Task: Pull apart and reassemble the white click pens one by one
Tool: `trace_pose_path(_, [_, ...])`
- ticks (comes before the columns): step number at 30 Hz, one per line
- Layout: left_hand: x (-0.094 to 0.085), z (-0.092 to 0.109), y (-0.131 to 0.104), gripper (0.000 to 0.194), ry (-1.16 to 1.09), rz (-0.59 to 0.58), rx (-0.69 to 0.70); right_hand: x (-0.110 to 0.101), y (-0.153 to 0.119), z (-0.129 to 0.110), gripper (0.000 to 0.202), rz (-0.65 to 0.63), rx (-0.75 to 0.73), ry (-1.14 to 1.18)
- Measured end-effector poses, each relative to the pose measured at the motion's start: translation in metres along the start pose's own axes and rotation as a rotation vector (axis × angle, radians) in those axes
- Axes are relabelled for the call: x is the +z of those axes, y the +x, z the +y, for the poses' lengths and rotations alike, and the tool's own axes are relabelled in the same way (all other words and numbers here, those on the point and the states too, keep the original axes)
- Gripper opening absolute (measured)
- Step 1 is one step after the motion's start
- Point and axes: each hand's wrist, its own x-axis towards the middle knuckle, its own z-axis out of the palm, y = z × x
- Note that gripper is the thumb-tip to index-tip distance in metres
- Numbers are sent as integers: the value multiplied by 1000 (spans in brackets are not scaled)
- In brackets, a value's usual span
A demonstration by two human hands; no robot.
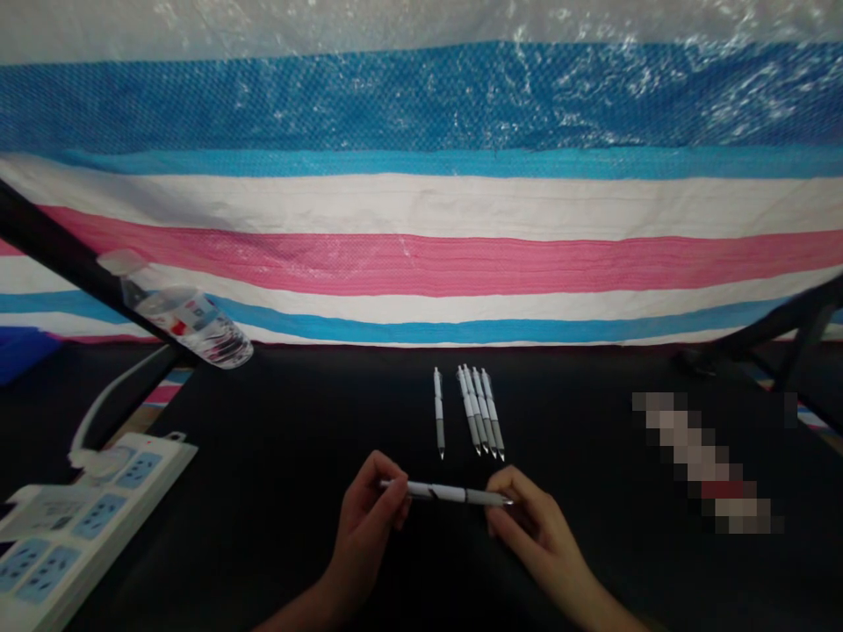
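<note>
1. From where I stand, a striped plastic sheet (421,263) in blue, white and pink hangs behind a black tabletop (277,491).
2. At the left of the table is a long white power strip (151,478) with pale blue sockets, a light grey cable (109,399) curving above it.
3. Farther back on that side, a clear plastic bottle (198,325) with a printed label leans over at a tilt, by a slanting black bar (85,276). A bright blue object (23,351) shows at the far left edge.
4. Over on the right, something is pixelated past recognising, with a dark frame (757,338) behind it.
5. Just beyond the hands lie the other pens: a single white-and-grey pen (439,412) on its own, and to its right a row of four white-and-grey pens (481,412) close together, tips toward the person.
6. One more, a slim white plastic pen with a grey grip section (448,493), is held nearly level between both hands, in front of those pens.
7. The left hand (372,513) pinches its rear end, thumb and fingers closed on it.
8. The right hand (536,522) has thumb and forefinger closed lightly about the grey end, near the metal tip.
</note>
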Motion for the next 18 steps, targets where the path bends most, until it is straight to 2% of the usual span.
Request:
trace_pose_path(5, [-3,-3,-1,40,11,-7,-6,-3,0,2,64,-36,37,12])
trace_pose_path(9, [-5,-5,0,37,21,5,26,-2,0,3,50,44,32,54])
trace_pose_path(14, [-4,-4,1,37,16,3,48,2,0,5,64,-1,110,126])
trace_pose_path(18, [-3,-2,1,37,36,9,50,4,0,4,52,38,95,216])
